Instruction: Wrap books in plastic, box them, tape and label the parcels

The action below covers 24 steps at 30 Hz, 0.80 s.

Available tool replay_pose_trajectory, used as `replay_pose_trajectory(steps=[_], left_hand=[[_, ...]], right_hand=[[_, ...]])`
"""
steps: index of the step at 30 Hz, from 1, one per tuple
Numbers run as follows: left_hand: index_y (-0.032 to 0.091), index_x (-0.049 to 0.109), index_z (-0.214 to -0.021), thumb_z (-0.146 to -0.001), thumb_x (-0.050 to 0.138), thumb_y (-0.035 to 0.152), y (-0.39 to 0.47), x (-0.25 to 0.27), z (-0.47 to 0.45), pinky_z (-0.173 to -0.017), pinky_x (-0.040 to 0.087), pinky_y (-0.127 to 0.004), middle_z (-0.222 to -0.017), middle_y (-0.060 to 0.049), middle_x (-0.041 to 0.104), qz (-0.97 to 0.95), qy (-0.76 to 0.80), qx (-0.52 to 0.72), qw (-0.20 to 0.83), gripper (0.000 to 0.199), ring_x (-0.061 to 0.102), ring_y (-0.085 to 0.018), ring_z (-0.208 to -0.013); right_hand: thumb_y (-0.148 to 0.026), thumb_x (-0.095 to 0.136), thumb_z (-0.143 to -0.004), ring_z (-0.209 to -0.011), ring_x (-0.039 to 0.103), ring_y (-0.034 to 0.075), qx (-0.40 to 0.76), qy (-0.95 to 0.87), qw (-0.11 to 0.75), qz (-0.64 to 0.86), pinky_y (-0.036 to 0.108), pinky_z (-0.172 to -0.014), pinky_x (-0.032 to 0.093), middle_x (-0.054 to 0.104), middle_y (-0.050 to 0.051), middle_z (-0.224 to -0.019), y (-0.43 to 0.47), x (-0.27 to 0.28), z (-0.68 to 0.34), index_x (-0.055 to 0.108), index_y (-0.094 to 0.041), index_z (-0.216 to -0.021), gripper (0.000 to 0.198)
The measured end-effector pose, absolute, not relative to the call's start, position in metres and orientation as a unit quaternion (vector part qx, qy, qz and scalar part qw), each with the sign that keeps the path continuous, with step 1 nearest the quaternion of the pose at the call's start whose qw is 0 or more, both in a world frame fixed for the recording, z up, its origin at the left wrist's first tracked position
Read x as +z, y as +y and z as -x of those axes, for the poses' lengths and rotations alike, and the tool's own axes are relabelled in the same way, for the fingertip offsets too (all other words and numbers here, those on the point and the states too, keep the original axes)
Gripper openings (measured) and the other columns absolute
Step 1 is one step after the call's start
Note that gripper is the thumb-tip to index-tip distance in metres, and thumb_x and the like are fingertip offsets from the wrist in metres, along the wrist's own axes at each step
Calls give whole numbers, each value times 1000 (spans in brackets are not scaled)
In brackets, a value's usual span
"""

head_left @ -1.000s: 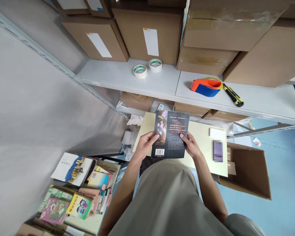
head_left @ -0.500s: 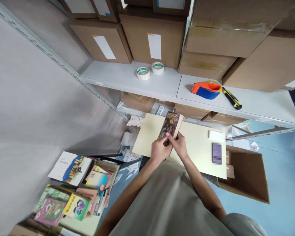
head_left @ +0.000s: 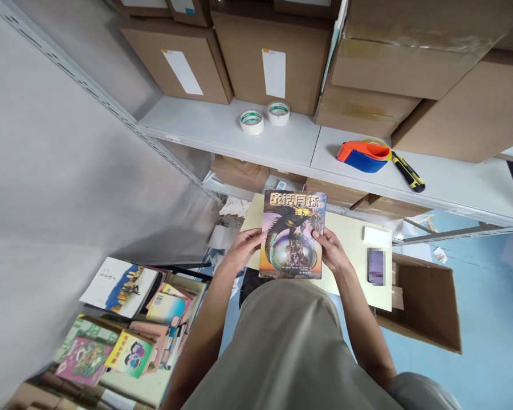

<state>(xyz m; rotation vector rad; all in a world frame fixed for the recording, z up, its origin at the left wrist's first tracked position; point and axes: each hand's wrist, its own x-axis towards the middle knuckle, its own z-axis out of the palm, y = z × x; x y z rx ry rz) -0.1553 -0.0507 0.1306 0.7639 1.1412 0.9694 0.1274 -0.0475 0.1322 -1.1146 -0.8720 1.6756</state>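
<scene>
A book [head_left: 293, 236] with a dragon and a glassy sphere on its cover faces me, held over the pale yellow board [head_left: 357, 259]. My left hand [head_left: 244, 249] grips its left edge, with most fingertips hidden behind it. On the right edge, my right hand [head_left: 331, 249] pinches the book, its thumb lying on the front cover. Farther right on the board rest a phone with a blurred-out screen [head_left: 376, 266] and a small white box [head_left: 377, 235].
On the shelf [head_left: 290, 139] ahead are two tape rolls [head_left: 252, 123], an orange and blue tape dispenser [head_left: 362, 156] and a utility knife [head_left: 408, 172]. Cardboard boxes [head_left: 269, 57] stand behind. An open carton [head_left: 427, 302] is at right; stacked books [head_left: 130, 353] lie lower left.
The book has turned from showing its spine edge and narrow side to showing its full front cover. My hands have moved apart, from close together below it to either side.
</scene>
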Motion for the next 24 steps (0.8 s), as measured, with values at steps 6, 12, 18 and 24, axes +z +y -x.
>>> replay_pose_trajectory(steps=[6, 12, 18, 24], left_hand=[[19, 89, -100, -62, 103, 60, -51, 141, 151, -73, 52, -26, -102, -9, 84, -338, 525, 417, 660, 58, 72, -21, -87], [18, 88, -91, -59, 104, 60, -46, 143, 147, -77, 56, -28, -90, -7, 83, -347, 533, 431, 640, 55, 74, -23, -87], [17, 90, -99, -65, 100, 60, -46, 142, 121, -89, 62, -35, -97, -8, 86, -380, 562, 479, 558, 56, 79, -27, -96], [17, 90, -107, -88, 84, 53, -60, 141, 73, -86, 66, -31, -95, -3, 86, -454, 588, 457, 489, 41, 83, -27, -96]], right_hand=[[-73, 91, -76, -103, 80, 32, 677, -369, 445, 456, 45, -88, 66, 85, 8, -110, -47, 136, -129, 77, -26, -109, 60], [-71, 90, -80, -114, 80, 35, 664, -368, 455, 465, 48, -95, 67, 85, 10, -121, -48, 133, -128, 79, -24, -115, 60], [-74, 86, -84, -142, 68, 40, 493, -414, 505, 575, 57, -120, 56, 72, 19, -151, -35, 127, -128, 74, -21, -140, 79], [-73, 86, -85, -132, 74, 34, 565, -460, 475, 494, 45, -108, 64, 76, 15, -145, -40, 128, -90, 72, -22, -143, 78]])
